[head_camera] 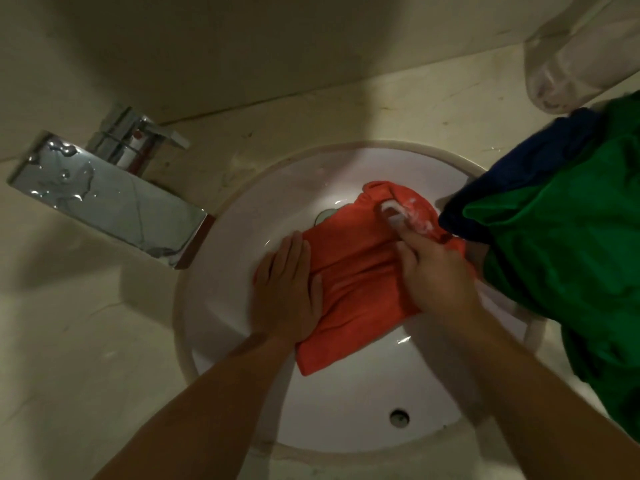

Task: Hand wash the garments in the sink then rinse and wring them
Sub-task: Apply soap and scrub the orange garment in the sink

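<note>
An orange-red cloth lies spread in the white round sink. My left hand lies flat on the cloth's left edge with straight fingers, pressing it down. My right hand grips a small white bar of soap and holds it against the cloth's far end, where white suds show. The cloth partly covers the drain.
A chrome tap juts from the left over the sink's rim. A green garment and a dark blue one are piled on the counter at the right, hanging over the rim. A clear plastic bag lies at the far right.
</note>
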Action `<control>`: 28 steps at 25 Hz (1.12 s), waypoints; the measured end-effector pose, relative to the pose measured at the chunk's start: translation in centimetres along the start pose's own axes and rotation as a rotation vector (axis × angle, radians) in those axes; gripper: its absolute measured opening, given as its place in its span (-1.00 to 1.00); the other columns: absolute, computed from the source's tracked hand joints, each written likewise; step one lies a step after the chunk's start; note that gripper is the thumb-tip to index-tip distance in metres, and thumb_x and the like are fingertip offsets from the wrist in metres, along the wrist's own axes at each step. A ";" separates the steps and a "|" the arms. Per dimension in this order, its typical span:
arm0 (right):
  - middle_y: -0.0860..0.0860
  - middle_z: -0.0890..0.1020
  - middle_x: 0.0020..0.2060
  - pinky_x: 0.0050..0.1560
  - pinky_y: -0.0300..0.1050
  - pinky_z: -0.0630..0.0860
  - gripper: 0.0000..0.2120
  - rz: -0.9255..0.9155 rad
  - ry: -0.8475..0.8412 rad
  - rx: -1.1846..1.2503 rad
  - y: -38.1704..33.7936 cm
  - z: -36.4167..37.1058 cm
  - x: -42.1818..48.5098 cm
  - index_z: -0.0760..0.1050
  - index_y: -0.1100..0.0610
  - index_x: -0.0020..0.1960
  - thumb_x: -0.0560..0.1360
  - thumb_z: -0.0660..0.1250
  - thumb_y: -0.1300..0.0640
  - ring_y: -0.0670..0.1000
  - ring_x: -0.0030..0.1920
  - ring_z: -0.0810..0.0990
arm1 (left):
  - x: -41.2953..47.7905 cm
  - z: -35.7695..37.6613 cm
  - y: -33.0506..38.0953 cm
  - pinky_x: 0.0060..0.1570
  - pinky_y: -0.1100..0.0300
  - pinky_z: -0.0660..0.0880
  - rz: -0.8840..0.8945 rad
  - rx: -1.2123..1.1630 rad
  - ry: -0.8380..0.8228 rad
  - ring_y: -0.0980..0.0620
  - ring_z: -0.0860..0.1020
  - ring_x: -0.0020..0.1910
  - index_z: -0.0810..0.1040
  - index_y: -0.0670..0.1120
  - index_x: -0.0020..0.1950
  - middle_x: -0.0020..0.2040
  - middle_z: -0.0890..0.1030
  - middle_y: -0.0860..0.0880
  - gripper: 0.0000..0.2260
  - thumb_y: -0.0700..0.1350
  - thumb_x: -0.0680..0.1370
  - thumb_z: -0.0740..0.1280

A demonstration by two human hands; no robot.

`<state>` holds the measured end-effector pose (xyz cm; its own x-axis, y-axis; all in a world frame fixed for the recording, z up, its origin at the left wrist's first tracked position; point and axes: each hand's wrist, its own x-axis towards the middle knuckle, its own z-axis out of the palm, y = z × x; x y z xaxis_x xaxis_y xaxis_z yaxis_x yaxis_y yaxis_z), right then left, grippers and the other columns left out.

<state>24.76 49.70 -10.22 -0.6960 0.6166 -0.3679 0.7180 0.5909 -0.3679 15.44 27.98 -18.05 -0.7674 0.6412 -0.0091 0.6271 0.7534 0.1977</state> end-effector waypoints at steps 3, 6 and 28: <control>0.14 0.70 0.13 0.15 0.13 0.60 -0.54 -0.234 -0.176 0.014 -2.9 2.5 -2.7 0.06 -0.62 0.46 0.67 0.09 -0.21 0.25 0.10 0.68 | 0.0 0.1 0.0 0.50 -0.06 0.17 0.012 -0.002 0.005 -0.10 0.30 0.56 0.38 -0.18 0.54 0.58 0.33 -0.14 -0.47 0.06 0.64 0.10; 0.19 0.66 0.22 0.21 0.15 0.56 -0.62 -0.012 -0.058 0.006 0.9 0.1 -0.3 0.32 -0.49 0.45 0.68 0.18 -0.15 0.30 0.17 0.63 | 0.0 0.2 -0.1 0.49 -0.06 0.17 0.006 -0.010 0.001 -0.11 0.31 0.55 0.37 -0.19 0.55 0.57 0.35 -0.15 -0.47 0.05 0.65 0.09; 0.13 0.60 -0.10 -0.06 0.09 0.46 -0.67 -0.858 0.340 -0.170 -5.4 -13.2 12.0 0.63 0.01 0.30 0.65 0.22 -0.05 0.23 -0.04 0.55 | 2.6 -4.0 3.2 0.46 -0.14 0.17 -0.143 -0.056 -0.042 -0.13 0.36 0.52 0.39 -0.09 0.55 0.53 0.41 -0.12 -0.45 0.16 0.65 0.05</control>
<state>12.70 60.78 -1.40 -0.9675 0.0378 0.2500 -0.0289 0.9657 -0.2580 14.88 31.51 -13.56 -0.8413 0.5343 -0.0815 0.5026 0.8289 0.2457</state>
